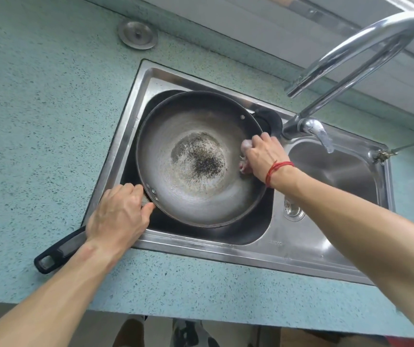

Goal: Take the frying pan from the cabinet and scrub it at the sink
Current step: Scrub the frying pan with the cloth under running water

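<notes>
No text can be read. The only marking is a small stamped brand mark (275, 243) on the flat steel of the sink (200, 249), near the front rim and just beside the near right corner of the left basin. It is a short row of raised letters seen upside down from the head camera, too faint and small to make out.
</notes>
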### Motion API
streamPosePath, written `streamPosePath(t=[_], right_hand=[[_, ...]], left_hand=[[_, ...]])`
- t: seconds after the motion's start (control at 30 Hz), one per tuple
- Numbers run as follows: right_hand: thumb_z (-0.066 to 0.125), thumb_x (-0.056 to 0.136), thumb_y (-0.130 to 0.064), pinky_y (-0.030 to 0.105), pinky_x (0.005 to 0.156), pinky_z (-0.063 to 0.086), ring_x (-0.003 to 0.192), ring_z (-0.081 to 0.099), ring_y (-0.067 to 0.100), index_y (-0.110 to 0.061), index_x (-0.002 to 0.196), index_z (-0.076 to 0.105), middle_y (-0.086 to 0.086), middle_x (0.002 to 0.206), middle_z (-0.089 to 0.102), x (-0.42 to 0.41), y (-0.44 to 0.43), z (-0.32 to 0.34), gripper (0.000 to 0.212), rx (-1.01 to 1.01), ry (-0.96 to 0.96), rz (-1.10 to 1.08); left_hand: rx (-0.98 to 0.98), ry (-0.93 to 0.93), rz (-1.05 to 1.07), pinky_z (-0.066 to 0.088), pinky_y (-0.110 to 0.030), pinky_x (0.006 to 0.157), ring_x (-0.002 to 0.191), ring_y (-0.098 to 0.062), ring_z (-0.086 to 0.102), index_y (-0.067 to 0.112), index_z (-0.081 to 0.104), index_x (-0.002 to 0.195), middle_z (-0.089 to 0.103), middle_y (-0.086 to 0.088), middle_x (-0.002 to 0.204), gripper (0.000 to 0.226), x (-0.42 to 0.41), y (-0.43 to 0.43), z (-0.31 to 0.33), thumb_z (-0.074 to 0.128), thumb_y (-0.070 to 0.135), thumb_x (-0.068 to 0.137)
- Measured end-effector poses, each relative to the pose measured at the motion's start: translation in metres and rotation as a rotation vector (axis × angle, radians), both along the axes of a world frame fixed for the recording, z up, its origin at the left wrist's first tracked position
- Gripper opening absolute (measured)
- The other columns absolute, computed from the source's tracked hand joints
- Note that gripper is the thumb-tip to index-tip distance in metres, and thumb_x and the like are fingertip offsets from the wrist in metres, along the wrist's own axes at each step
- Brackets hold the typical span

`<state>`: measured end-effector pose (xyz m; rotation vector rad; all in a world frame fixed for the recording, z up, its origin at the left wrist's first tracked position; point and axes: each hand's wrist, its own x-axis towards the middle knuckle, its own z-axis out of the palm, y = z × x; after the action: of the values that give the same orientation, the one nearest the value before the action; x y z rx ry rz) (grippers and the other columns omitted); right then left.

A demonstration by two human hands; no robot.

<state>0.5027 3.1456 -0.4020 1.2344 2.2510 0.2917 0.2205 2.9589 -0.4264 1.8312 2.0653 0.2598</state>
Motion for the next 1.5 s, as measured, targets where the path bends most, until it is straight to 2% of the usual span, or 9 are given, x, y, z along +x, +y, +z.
streamPosePath(t=[0.2,0.3,0.47,0.6,0.77,0.97,1.1,1.23,1.5], right_hand=[[0.057,0.088,-0.05,0.035,0.082,0.045,0.103,0.056,0.028,-0.013,0.106,0.067,0.009,0.107,0.066,-0.024,-0.054,0.018,0.043,-0.286,-0.047,-0.137],[0.058,0.081,-0.068,0.027,0.064,0.051,0.079,0.067,0.024,-0.012,0.079,0.07,0.004,0.08,0.071,-0.048,-0.082,0.02,0.057,-0.636,0.185,-0.435],[0.066,0.084,-0.042,0.027,0.069,0.055,0.079,0.071,0.022,-0.023,0.097,0.07,0.004,0.085,0.076,-0.115,-0.102,-0.001,0.024,-0.828,0.743,-0.707],[0.071,0.079,-0.029,0.041,0.085,0.057,0.086,0.069,0.021,-0.03,0.092,0.063,-0.002,0.089,0.07,-0.175,-0.08,-0.029,0.015,-0.651,1.191,-0.911],[0.072,0.084,-0.039,0.038,0.086,0.056,0.084,0.069,0.017,-0.031,0.086,0.056,-0.001,0.091,0.07,-0.211,-0.01,-0.04,0.018,-0.303,1.674,-1.209],[0.071,0.066,-0.042,0.035,0.082,0.059,0.078,0.07,0.021,-0.027,0.08,0.055,0.008,0.094,0.068,-0.18,0.06,-0.054,0.026,0.208,1.867,-1.471],[0.066,0.087,-0.037,0.024,0.088,0.044,0.089,0.058,0.018,-0.02,0.1,0.056,0.005,0.105,0.063,-0.182,0.05,-0.049,0.023,0.162,1.663,-1.334],[0.06,0.091,-0.037,0.023,0.082,0.044,0.079,0.058,0.01,-0.026,0.103,0.055,-0.009,0.088,0.06,-0.201,0.011,-0.038,0.016,-0.161,1.519,-1.119],[0.053,0.08,-0.003,0.039,0.064,0.048,0.086,0.054,0.028,-0.013,0.098,0.059,0.008,0.099,0.058,-0.183,-0.021,-0.046,0.022,-0.081,1.213,-0.16]], left_hand=[[0.023,-0.005,0.018,0.042,-0.035,0.066,0.071,-0.02,0.044,0.015,0.048,0.075,0.044,0.002,0.07,0.025,0.002,-0.001,0.004,0.064,0.029,0.088],[0.013,-0.005,0.031,0.043,-0.037,0.065,0.072,-0.023,0.047,0.014,0.05,0.075,0.048,0.0,0.071,0.024,0.003,0.0,0.005,0.067,0.027,0.086],[-0.009,0.032,-0.023,0.047,-0.041,0.067,0.068,-0.029,0.051,0.011,0.053,0.073,0.052,-0.005,0.068,0.025,0.003,0.002,0.007,0.076,0.021,0.076],[-0.007,0.022,-0.02,0.047,-0.039,0.067,0.07,-0.025,0.051,0.016,0.054,0.077,0.051,-0.001,0.07,0.024,0.002,0.001,0.003,0.076,0.026,0.075],[0.03,0.003,-0.027,0.05,-0.035,0.063,0.066,-0.021,0.052,0.014,0.064,0.085,0.053,0.004,0.069,0.026,0.001,0.0,-0.001,0.082,0.026,0.069],[0.068,-0.008,-0.031,0.049,-0.032,0.064,0.065,-0.017,0.051,0.016,0.063,0.083,0.052,0.007,0.069,0.024,0.0,0.001,0.0,0.082,0.027,0.071],[0.051,-0.014,-0.02,0.05,-0.032,0.065,0.066,-0.017,0.051,0.014,0.065,0.086,0.054,0.006,0.07,0.023,0.001,0.0,0.0,0.081,0.025,0.073],[0.036,0.009,-0.018,0.048,-0.035,0.068,0.07,-0.021,0.053,0.013,0.064,0.086,0.055,0.003,0.072,0.022,0.0,0.0,-0.006,0.078,0.026,0.075],[0.027,0.022,-0.003,0.049,-0.038,0.07,0.074,-0.025,0.055,0.009,0.066,0.09,0.057,-0.001,0.075,0.024,0.001,0.0,-0.009,0.075,0.027,0.077]])
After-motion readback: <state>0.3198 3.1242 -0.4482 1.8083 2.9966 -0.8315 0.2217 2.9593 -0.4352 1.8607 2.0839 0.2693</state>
